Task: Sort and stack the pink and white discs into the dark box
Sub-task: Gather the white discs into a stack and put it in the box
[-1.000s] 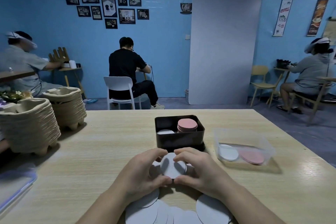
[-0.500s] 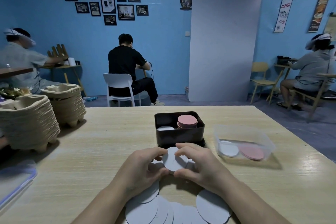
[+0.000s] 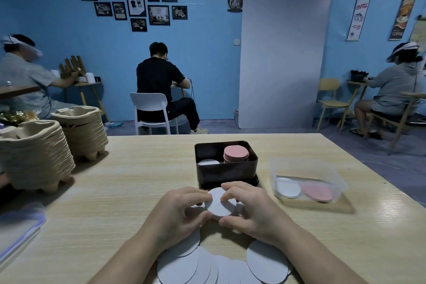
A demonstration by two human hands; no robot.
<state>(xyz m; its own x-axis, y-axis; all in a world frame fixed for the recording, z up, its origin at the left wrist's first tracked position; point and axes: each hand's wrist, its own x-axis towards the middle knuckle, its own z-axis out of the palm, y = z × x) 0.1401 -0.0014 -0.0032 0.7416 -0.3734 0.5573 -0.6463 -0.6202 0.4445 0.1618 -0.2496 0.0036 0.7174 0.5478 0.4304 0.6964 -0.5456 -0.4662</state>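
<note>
A small stack of white discs (image 3: 220, 203) is held just above the table between my left hand (image 3: 182, 213) and my right hand (image 3: 250, 211), fingertips around its edge. Right behind them stands the dark box (image 3: 227, 174). Inside it, a pink stack (image 3: 236, 153) rises on the right and a low white stack (image 3: 208, 162) lies on the left. Several loose white discs (image 3: 221, 265) overlap on the table under my wrists.
A clear plastic tub (image 3: 306, 169) to the right holds white and pink discs. Stacks of pulp egg trays (image 3: 34, 154) stand at the left. A clear lid (image 3: 16, 235) lies at the near left edge. Three people sit at tables by the blue wall.
Both hands have kept hold of the white discs and shifted them slightly up and toward the dark box. The camera tilted a little.
</note>
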